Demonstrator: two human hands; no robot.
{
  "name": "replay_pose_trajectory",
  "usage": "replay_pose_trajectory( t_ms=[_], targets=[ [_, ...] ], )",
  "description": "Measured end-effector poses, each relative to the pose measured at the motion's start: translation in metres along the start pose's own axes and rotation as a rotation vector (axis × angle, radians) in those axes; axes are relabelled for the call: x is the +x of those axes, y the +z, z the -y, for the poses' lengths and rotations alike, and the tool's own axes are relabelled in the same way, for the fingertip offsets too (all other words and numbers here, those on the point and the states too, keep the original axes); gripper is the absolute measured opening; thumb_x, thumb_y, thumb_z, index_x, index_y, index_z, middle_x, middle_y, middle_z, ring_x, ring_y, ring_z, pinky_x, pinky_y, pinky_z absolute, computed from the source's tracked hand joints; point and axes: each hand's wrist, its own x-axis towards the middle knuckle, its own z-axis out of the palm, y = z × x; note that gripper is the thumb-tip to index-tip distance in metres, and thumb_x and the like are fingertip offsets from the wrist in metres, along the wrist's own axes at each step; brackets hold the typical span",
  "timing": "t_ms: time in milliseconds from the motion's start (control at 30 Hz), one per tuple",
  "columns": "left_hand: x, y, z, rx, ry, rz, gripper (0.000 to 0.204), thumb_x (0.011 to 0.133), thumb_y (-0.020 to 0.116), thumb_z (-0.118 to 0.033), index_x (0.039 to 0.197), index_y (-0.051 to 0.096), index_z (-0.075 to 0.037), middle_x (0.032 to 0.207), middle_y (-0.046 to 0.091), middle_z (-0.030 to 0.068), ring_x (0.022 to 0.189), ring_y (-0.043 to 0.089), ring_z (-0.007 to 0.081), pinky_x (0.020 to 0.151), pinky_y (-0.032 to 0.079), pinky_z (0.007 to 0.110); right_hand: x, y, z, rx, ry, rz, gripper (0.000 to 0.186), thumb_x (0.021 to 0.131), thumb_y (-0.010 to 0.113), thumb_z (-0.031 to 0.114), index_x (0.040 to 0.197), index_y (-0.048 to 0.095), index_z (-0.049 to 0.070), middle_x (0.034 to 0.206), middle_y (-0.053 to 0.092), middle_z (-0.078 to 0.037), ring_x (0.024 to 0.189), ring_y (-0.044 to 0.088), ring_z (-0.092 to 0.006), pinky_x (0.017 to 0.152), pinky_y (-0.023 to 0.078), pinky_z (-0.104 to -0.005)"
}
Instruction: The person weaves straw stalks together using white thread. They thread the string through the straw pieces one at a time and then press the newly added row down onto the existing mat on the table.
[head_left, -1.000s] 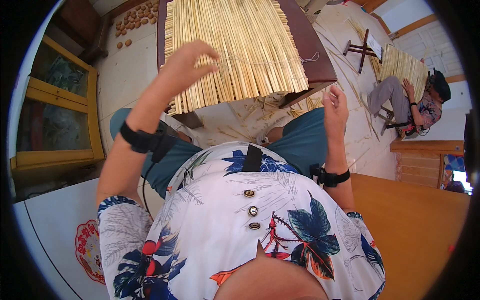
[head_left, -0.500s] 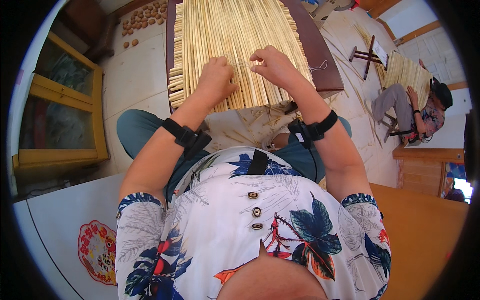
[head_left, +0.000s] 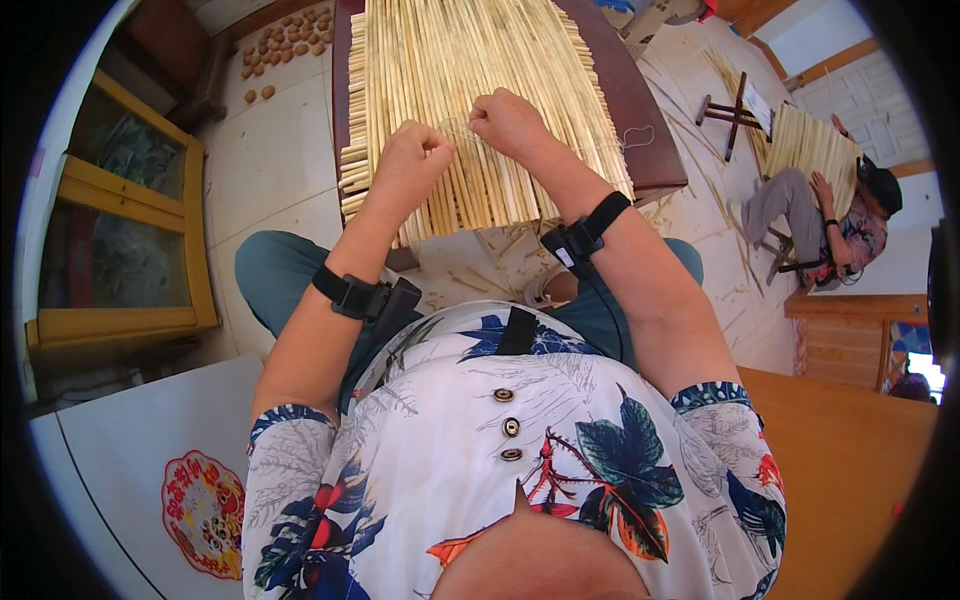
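Observation:
A mat of pale reed stalks (head_left: 480,50), laid side by side, covers most of a dark red table in front of me. Over its near part, both of my hands are closed in a pinch. My left hand (head_left: 412,160) has its fingers curled together just above the stalks. Slightly farther off and to the right, my right hand (head_left: 508,122) pinches as well. A thin pale thread (head_left: 458,128) runs between the two hands; its ends inside the fingers are hidden. More loose thread (head_left: 637,135) trails past the mat's right edge.
The dark red tabletop (head_left: 655,150) shows beside the mat. Loose stalks (head_left: 690,120) lie on the floor at right, near a folding stand (head_left: 735,115). A seated person (head_left: 850,215) handles another reed mat (head_left: 810,143). Round brown objects (head_left: 290,45) lie far left, beyond a yellow cabinet (head_left: 190,220).
Both hands have closed from a looser pose with the thread between them. The right hand has moved left, nearer the left hand. The mat's near edge sits slightly closer to me.

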Motion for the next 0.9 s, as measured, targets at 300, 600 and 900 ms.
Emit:
replay_pose_trajectory(
  t_ms=[300,600,900],
  targets=[
    [-0.012,-0.027,-0.017,-0.644,-0.158,-0.129,0.013,0.087,0.054,-0.012,0.093,0.057,-0.001,0.102,0.057,0.009,0.095,0.054,0.0149,0.081,0.044,0.029,0.01,0.022,0.002,0.006,0.075,-0.113,0.012,0.075,0.057,0.016,0.082,0.064,0.007,0.088,0.058,-0.017,0.077,0.059,-0.0319,0.07,0.049,-0.0402],
    [-0.013,-0.051,-0.027,-1.092,-0.033,-0.26,0.012,0.089,0.049,-0.008,0.093,0.053,0.003,0.103,0.054,0.0133,0.102,0.056,0.026,0.083,0.049,0.035,0.007,-0.011,-0.035,0.158,0.121,-0.043,0.016,0.078,0.058,0.018,0.083,0.065,0.004,0.078,0.064,-0.014,0.071,0.06,-0.0272,0.067,0.049,-0.0368],
    [-0.015,-0.05,-0.019,-1.153,-0.032,-0.263,0.014,0.088,0.05,-0.009,0.095,0.052,0.004,0.096,0.058,0.0141,0.098,0.059,0.0275,0.081,0.051,0.034,-0.018,-0.004,-0.029,0.292,-0.036,-0.002,0.017,0.071,0.065,0.014,0.084,0.064,0.005,0.08,0.06,-0.012,0.074,0.059,-0.0261,0.069,0.048,-0.0347]
  ],
)
